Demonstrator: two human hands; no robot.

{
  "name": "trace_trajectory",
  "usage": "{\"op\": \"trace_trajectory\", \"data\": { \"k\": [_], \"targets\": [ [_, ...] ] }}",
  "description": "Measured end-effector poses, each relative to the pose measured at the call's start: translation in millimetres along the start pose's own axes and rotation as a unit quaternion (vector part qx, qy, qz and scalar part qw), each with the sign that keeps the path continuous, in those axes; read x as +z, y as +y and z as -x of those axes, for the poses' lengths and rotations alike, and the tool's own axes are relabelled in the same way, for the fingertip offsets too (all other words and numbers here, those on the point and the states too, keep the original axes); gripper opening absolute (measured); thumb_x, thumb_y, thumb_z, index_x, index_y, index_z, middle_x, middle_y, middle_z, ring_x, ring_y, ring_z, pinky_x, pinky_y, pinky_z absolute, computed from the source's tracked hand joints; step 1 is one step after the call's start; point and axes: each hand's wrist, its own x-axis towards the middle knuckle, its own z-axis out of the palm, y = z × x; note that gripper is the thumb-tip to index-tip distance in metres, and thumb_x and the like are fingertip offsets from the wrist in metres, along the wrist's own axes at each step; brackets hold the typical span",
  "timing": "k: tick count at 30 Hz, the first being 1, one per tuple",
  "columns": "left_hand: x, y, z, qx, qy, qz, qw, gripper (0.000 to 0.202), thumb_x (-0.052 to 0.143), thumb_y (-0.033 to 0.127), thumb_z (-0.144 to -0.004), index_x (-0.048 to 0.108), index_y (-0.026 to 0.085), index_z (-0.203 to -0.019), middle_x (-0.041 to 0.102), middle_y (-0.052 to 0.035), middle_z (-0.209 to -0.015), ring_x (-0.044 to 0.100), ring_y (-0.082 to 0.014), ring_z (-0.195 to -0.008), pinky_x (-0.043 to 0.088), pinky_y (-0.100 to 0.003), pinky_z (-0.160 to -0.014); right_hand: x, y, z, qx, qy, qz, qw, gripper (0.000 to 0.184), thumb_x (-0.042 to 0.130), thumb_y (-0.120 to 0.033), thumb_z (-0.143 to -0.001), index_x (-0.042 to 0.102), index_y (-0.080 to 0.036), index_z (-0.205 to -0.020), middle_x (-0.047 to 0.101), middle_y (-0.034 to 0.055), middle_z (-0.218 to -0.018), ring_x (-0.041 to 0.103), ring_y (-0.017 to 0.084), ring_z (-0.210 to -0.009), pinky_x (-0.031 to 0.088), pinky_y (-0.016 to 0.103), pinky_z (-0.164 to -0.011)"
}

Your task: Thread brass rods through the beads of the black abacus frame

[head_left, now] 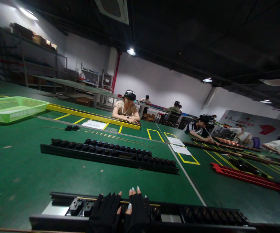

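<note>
Black channel (57, 222), one, on the desk (57, 176): left hand (107, 208) and right hand (138, 208) laid over it, any grip indiscernible. Within the channel: black modules (76, 206) along part, metal stretches (170, 218) unfilled. Beyond the channel: loaded black rail (106, 159).

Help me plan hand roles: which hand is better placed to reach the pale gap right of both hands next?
Probably the right hand: it lies nearer the pale gap in the near black rail, with a black module showing between. The left hand is farther off, beyond the right.
</note>
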Motion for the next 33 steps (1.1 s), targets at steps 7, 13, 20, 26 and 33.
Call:
{"op": "trace_trajectory", "data": {
  "k": [7, 13, 20, 26, 33],
  "targets": [
    [-0.4, -0.9, 2.1, 0.000, -0.023, 0.005, 1.000, 0.028, 0.045, 0.016, -0.085, 0.064, 0.021, -0.105, 0.073, -0.0085, -0.107, 0.065, -0.0267, -0.095, 0.037, -0.053, -0.099, -2.4, 4.9, -0.4, 0.010, -0.028, 0.043, 0.999, 0.035, 0.056, -0.040, -0.094, 0.058, -0.021, -0.123, 0.057, 0.0086, -0.129, 0.059, 0.021, -0.110, 0.051, 0.045, -0.095],
    [8.6, 3.9, 3.6, -0.032, 0.020, 0.020, 0.999, 0.030, 0.043, 0.015, -0.086, 0.064, 0.021, -0.106, 0.074, -0.0079, -0.101, 0.066, -0.0264, -0.091, 0.038, -0.053, -0.099, -2.6, 5.6, -0.7, 0.011, -0.046, 0.080, 0.996, 0.035, 0.056, -0.042, -0.094, 0.058, -0.022, -0.123, 0.057, 0.0084, -0.131, 0.057, 0.022, -0.113, 0.048, 0.046, -0.099],
    [-8.4, 6.2, -11.9, -0.019, 0.024, 0.023, 0.999, 0.031, 0.042, 0.014, -0.085, 0.064, 0.020, -0.106, 0.073, -0.0091, -0.100, 0.066, -0.0254, -0.091, 0.039, -0.050, -0.097, -5.6, 11.4, -1.6, 0.027, -0.030, 0.115, 0.993, 0.039, 0.057, -0.042, -0.093, 0.056, -0.022, -0.127, 0.053, 0.0088, -0.138, 0.053, 0.024, -0.121, 0.043, 0.050, -0.104],
    [-20.3, -5.0, -9.7, 0.046, -0.048, -0.016, 0.998, 0.032, 0.050, 0.013, -0.081, 0.064, 0.021, -0.108, 0.071, -0.0089, -0.109, 0.065, -0.0261, -0.097, 0.041, -0.050, -0.095, -10.5, 21.2, -2.3, 0.031, -0.010, 0.139, 0.990, 0.038, 0.057, -0.041, -0.093, 0.057, -0.021, -0.125, 0.056, 0.0084, -0.132, 0.057, 0.023, -0.115, 0.048, 0.047, -0.098],
    [-26.3, 4.4, -15.2, 0.025, -0.059, -0.007, 0.998, 0.034, 0.048, 0.011, -0.081, 0.064, 0.020, -0.109, 0.071, -0.0095, -0.110, 0.065, -0.0270, -0.099, 0.041, -0.052, -0.097, -8.0, 32.6, 0.0, 0.043, 0.011, 0.155, 0.987, 0.038, 0.057, -0.041, -0.093, 0.057, -0.022, -0.126, 0.055, 0.0086, -0.134, 0.055, 0.023, -0.117, 0.047, 0.048, -0.100]
  ]
}}
